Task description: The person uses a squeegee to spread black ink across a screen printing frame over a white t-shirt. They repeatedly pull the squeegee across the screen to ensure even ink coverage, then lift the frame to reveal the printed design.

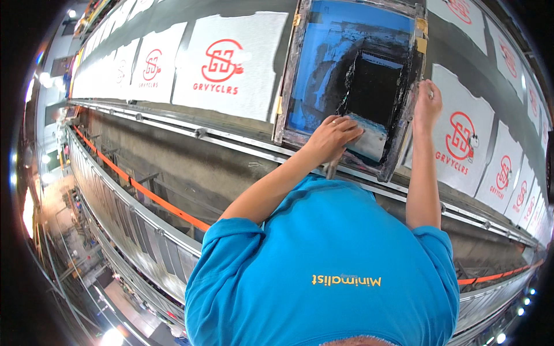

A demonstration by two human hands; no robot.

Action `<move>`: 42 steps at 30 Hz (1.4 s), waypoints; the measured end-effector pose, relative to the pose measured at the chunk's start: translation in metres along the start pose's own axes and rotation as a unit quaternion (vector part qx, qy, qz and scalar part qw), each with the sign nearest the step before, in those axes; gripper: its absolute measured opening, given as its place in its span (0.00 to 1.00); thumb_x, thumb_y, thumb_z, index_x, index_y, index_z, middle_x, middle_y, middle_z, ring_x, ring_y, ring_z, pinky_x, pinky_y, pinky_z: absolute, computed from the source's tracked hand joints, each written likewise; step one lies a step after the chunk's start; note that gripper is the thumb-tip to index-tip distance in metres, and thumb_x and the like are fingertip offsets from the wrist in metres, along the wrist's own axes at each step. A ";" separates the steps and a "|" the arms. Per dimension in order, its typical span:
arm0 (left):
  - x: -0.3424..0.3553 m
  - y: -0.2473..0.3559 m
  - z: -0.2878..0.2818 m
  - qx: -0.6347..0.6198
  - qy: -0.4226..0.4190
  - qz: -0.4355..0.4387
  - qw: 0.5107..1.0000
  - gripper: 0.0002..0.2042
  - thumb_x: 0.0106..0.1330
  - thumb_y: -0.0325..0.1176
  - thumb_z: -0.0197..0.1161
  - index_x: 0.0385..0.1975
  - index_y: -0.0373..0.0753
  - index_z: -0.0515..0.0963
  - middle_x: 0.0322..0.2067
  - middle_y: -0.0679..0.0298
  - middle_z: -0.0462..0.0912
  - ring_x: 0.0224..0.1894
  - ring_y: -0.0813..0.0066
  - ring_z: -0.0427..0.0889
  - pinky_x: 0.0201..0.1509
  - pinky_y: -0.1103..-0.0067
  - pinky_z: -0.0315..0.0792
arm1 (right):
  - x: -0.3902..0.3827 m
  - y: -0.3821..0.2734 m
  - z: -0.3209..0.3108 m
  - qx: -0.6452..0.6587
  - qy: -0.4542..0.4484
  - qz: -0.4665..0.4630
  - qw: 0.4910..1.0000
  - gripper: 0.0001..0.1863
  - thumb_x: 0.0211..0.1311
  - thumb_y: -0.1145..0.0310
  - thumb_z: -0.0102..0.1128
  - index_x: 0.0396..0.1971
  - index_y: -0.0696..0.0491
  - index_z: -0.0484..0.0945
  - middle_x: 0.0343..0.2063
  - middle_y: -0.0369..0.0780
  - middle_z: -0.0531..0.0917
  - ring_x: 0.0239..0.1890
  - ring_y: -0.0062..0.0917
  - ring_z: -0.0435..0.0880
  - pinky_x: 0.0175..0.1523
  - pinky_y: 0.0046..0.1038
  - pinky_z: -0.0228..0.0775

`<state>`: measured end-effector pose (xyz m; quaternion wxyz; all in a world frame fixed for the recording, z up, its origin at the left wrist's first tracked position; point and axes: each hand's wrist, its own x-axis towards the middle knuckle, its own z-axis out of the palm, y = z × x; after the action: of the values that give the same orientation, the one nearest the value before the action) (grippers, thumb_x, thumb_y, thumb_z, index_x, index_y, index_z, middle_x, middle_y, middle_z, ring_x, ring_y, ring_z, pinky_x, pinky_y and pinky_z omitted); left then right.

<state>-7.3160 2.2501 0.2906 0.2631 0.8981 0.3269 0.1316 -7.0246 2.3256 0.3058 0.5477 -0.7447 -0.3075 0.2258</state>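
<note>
A screen printing frame (283, 86) with a blue mesh (323, 46) lies ahead of me, its mesh smeared with black ink (375, 86). At the frame's near end a pale grey squeegee (372, 141) rests on the inked mesh. My left hand (332, 138) is closed over the squeegee's left end, fingers bent across its top. Beside the frame's right edge is my right hand (428, 106), its fingers curled closed at the rim. It appears to grip the frame there, though the fingertips are partly hidden.
White shirt pieces (231, 63) with red prints lie flat along the dark table on both sides of the frame, another shirt piece (461, 132) being close on the right. A metal rail (173, 124) runs along the near table edge. An orange strip (138, 187) crosses behind on the left.
</note>
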 end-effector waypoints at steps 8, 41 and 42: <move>-0.083 -0.154 -0.133 -0.037 0.119 -0.015 0.992 0.22 0.46 0.21 0.70 0.47 0.36 0.86 0.46 0.55 0.90 0.51 0.51 0.87 0.61 0.59 0.78 | -0.109 -0.033 0.193 -0.131 -0.009 -0.012 0.991 0.25 0.72 0.55 0.60 0.58 0.59 0.82 0.52 0.52 0.88 0.49 0.38 0.88 0.58 0.40 0.77; -0.008 -0.403 -0.294 0.058 -0.037 -0.089 0.994 0.18 0.67 0.41 0.75 0.49 0.36 0.86 0.47 0.50 0.89 0.50 0.46 0.87 0.55 0.61 0.78 | -0.210 -0.075 0.397 -0.098 -0.039 0.095 0.990 0.22 0.68 0.60 0.66 0.58 0.53 0.78 0.38 0.53 0.89 0.46 0.52 0.89 0.51 0.47 0.78; -0.004 -0.406 -0.293 0.053 -0.044 -0.101 0.993 0.18 0.66 0.41 0.75 0.49 0.36 0.86 0.47 0.50 0.89 0.50 0.46 0.87 0.55 0.60 0.78 | -0.209 -0.069 0.397 -0.126 -0.017 0.064 0.990 0.24 0.67 0.58 0.68 0.58 0.54 0.79 0.40 0.51 0.89 0.49 0.49 0.87 0.54 0.46 0.77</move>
<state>-7.6489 2.6234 0.3062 0.2411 0.8783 0.4102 0.0472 -7.4547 2.4611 0.2532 0.4287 -0.8219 -0.2942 0.2328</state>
